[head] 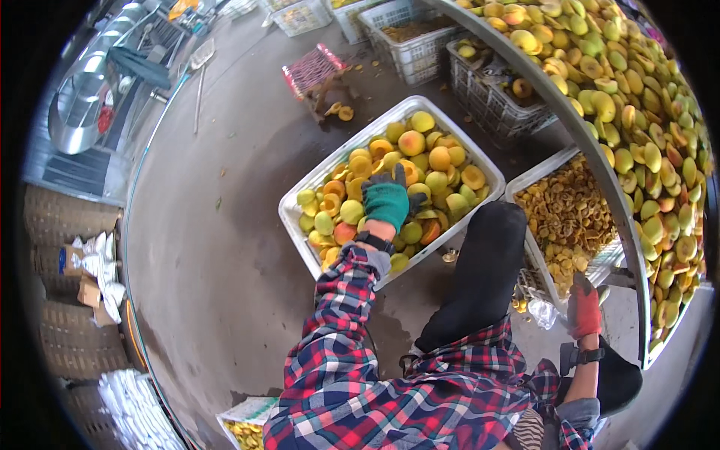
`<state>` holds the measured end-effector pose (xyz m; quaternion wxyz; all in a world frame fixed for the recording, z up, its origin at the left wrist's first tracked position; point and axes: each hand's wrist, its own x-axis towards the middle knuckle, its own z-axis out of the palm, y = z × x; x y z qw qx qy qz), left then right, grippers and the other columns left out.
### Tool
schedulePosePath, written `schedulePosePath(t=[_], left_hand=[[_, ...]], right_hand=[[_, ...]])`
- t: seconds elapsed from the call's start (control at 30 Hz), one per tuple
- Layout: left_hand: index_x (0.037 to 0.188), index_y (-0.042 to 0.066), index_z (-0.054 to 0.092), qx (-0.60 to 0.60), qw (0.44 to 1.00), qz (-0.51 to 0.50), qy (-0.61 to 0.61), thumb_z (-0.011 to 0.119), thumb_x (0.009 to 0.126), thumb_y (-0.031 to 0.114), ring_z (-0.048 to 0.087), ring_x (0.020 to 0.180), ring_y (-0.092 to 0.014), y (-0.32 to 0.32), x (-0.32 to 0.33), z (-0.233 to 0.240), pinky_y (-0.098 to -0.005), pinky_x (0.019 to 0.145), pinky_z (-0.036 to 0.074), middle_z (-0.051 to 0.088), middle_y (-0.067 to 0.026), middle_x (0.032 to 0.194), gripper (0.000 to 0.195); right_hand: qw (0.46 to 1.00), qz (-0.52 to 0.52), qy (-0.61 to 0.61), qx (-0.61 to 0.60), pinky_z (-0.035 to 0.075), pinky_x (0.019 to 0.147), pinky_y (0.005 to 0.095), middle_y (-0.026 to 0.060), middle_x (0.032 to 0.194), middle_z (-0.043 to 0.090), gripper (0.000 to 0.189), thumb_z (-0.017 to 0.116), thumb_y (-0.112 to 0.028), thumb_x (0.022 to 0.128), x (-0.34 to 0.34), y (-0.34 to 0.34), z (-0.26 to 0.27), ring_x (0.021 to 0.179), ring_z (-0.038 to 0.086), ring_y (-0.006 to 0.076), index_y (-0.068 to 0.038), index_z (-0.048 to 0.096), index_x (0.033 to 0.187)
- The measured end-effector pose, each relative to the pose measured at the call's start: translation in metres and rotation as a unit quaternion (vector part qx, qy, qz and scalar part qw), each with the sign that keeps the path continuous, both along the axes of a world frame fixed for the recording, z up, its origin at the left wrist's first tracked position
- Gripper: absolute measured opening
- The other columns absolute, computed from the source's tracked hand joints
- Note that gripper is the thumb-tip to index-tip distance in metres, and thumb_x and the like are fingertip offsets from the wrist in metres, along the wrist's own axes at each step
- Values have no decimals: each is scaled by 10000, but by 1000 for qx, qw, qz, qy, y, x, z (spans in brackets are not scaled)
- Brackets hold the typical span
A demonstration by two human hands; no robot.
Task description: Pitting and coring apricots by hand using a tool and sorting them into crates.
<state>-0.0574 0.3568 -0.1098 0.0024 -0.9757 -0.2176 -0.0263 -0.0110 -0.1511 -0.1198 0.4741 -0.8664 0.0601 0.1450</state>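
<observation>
My left hand (388,198), in a green glove with dark fingers, reaches into a white plastic crate (301,242) of yellow-green peaches (412,143). Its fingers are spread over the fruit; what lies under the palm is hidden. Some peaches are whole, while others are pitted halves with a hollow (360,166). At the right, my right hand (585,308) wears a red glove with grey fingers. It seems closed on a pale green piece (603,293), perhaps a peach half, mostly covered by the glove. Beside that hand stands a crate (531,247) of brown and yellow scraps (568,208).
A metal-rimmed table (596,152) heaped with peach halves (652,157) curves along the right. Behind the peach crate are a low woven-top stool (315,67) and several plastic crates (416,56). A hose (135,169) crosses the floor at left. My knee (500,219) touches the crate area.
</observation>
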Motion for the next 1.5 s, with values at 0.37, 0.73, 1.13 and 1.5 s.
schedulePosePath(t=[0.37,0.73,1.13,1.5], left_hand=[[1058,110,659,-173,983,-48,36,624,841,448,623,912,-406,84,68,-30,-483,779,484,671,-192,956,404],[1260,174,568,96,985,-131,-66,570,854,464,477,1220,-386,-53,57,-26,-586,1035,300,552,-204,1262,500],[1309,158,523,16,948,-296,115,643,795,375,271,1372,-410,-97,28,-39,-515,1038,369,443,-171,1386,571],[1024,86,674,-207,920,-333,3,582,746,60,588,1000,-361,-58,39,-44,-423,918,461,641,-178,1030,294]], right_hand=[[980,-121,132,87,273,385,239,-69,580,471,303,583,-404,935,-14,-8,13,439,386,49,-104,608,912],[966,-126,197,108,336,488,223,-38,758,567,296,571,-292,951,-3,-27,6,578,450,39,-54,620,1121],[987,-106,84,86,278,399,231,-81,642,470,244,581,-358,942,-9,-18,31,461,387,39,-132,618,1025],[980,37,27,-191,470,641,439,188,840,620,428,508,-400,945,-4,-43,3,731,610,318,-12,538,1124]])
